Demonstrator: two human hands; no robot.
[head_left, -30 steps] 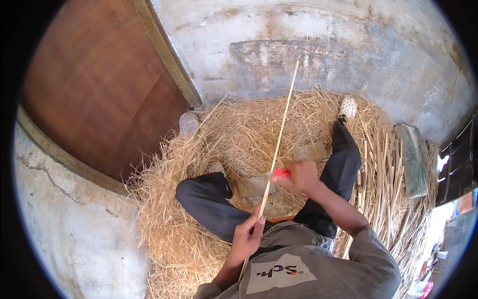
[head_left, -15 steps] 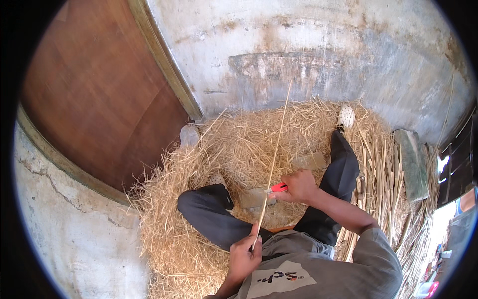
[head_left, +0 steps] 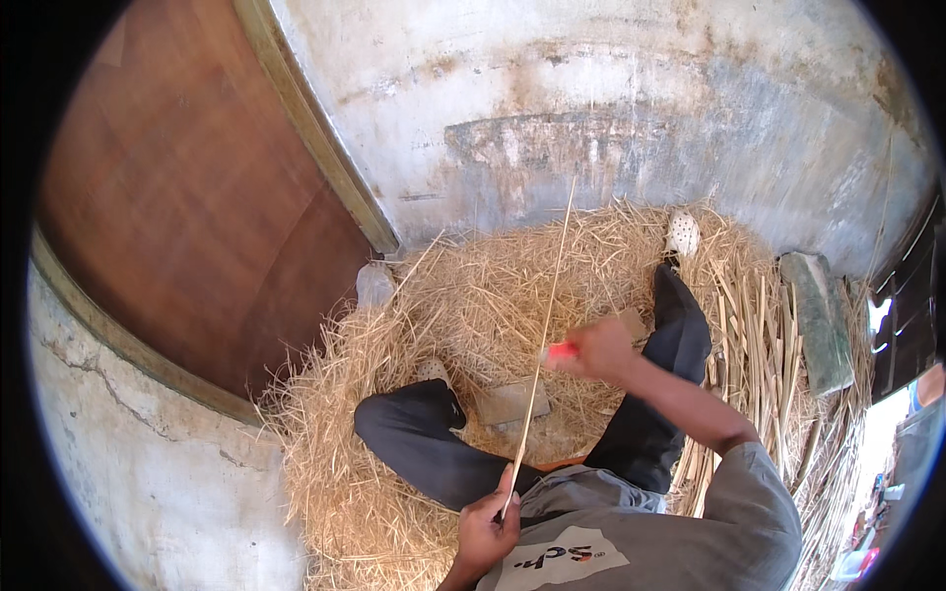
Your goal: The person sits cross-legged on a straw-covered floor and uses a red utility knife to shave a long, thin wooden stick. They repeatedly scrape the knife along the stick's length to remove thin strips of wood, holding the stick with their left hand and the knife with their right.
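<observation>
My left hand [head_left: 487, 529] is closed around the near end of a long, thin, pale bamboo strip [head_left: 535, 391], in front of my shirt. The strip slants up and away toward the wall, its far tip free above the straw. Farther along it, my right hand [head_left: 603, 351] grips a red utility knife [head_left: 561, 352]. The knife's front end meets or nearly meets the strip; motion blur hides the blade and whether it touches.
Shavings and straw [head_left: 493, 276] cover the floor around my legs. A brick [head_left: 512, 402] lies between my feet. Split bamboo strips [head_left: 754, 345] are piled at right beside a greenish stone slab [head_left: 818, 320]. A stained wall [head_left: 591, 89] and brown door [head_left: 197, 197] stand beyond.
My right hand and the knife have moved a little farther along the strip, away from me, and are now blurred. My left hand keeps its hold on the strip's near end.
</observation>
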